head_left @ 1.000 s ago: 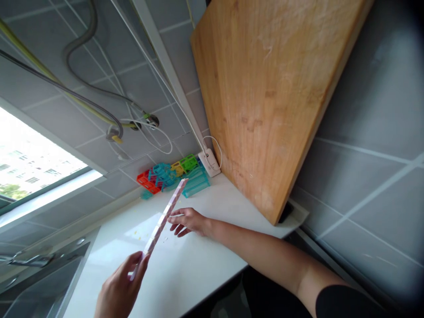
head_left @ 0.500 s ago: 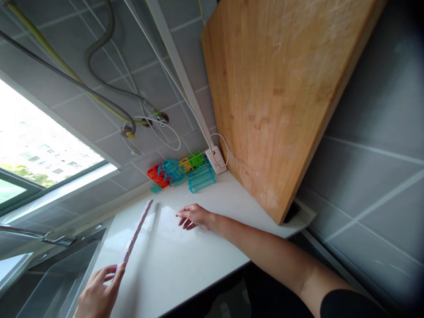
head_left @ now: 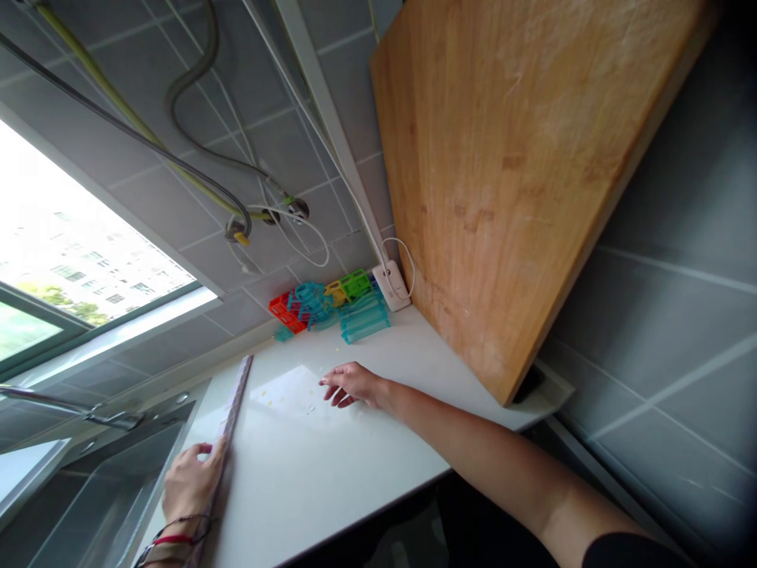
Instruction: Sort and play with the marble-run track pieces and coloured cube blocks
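My left hand (head_left: 192, 481) is closed on a long, thin, pinkish-purple strip (head_left: 237, 393). The strip stretches away from me along the left side of the white counter (head_left: 307, 473), close to the sink edge. Its near part runs beneath my wrist, partly hidden. Over the middle of the counter my right hand (head_left: 350, 384) hangs with loosely curled, parted fingers and nothing visible in them. Small white and yellow bits (head_left: 311, 409) lie near its fingertips.
Colourful plastic racks (head_left: 363, 315) stand at the back by a white power strip (head_left: 391, 285). A large wooden board (head_left: 490, 173) leans on the right wall. The sink (head_left: 112, 489) and its faucet (head_left: 112, 418) are left. Hoses and cables (head_left: 147, 134) hang on the tiled wall.
The strip has swung left and come down along the counter's left side. My left hand has moved forward and up in view with it. My right hand has barely moved.
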`<action>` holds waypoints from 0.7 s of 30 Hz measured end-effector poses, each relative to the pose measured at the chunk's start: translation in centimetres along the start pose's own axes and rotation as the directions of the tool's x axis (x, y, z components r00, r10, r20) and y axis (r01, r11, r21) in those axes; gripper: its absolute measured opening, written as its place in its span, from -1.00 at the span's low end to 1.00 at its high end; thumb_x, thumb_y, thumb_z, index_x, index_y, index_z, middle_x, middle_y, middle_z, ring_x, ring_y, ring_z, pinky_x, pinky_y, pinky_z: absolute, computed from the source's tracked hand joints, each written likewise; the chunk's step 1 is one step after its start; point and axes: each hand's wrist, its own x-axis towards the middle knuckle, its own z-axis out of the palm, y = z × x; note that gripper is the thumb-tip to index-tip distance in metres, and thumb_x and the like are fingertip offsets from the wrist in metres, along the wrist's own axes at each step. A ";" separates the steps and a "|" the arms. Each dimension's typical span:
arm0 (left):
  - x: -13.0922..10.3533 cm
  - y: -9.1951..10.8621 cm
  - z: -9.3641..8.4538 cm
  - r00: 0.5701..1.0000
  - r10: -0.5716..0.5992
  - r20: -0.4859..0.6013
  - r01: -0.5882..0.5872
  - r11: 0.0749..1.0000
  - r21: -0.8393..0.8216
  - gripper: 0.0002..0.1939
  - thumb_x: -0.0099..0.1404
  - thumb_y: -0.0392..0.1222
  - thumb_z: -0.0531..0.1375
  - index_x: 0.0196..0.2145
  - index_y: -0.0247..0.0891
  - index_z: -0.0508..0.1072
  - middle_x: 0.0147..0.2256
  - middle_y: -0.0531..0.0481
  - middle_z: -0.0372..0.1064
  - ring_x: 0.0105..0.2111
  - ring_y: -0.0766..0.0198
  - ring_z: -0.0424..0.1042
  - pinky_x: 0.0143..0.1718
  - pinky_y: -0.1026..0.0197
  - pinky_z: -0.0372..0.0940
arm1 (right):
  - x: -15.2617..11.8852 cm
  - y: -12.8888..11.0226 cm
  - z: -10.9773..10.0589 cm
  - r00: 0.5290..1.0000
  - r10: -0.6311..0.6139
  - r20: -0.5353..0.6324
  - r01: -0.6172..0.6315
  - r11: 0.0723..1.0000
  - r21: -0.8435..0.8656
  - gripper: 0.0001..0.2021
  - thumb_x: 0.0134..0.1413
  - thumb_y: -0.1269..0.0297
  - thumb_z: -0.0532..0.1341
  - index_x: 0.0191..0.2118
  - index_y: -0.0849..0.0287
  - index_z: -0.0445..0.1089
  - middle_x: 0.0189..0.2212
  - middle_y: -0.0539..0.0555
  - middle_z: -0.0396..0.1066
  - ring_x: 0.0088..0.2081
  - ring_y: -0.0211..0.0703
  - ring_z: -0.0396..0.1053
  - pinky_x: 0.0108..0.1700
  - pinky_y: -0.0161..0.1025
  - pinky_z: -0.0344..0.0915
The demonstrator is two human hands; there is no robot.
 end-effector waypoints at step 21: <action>2.7 3.4 -0.3 0.992 -0.113 0.056 0.108 0.990 0.087 -0.42 0.20 0.27 0.04 -0.14 -0.25 0.52 0.04 -0.43 0.42 0.05 -0.36 0.41 -0.04 -0.24 0.32 | -0.2 -0.1 0.2 1.000 0.001 0.013 -0.001 1.000 -0.007 -0.87 0.29 0.28 0.23 -0.26 0.20 0.47 -0.44 -0.01 0.48 -0.50 -0.33 0.40 -0.41 -0.38 0.36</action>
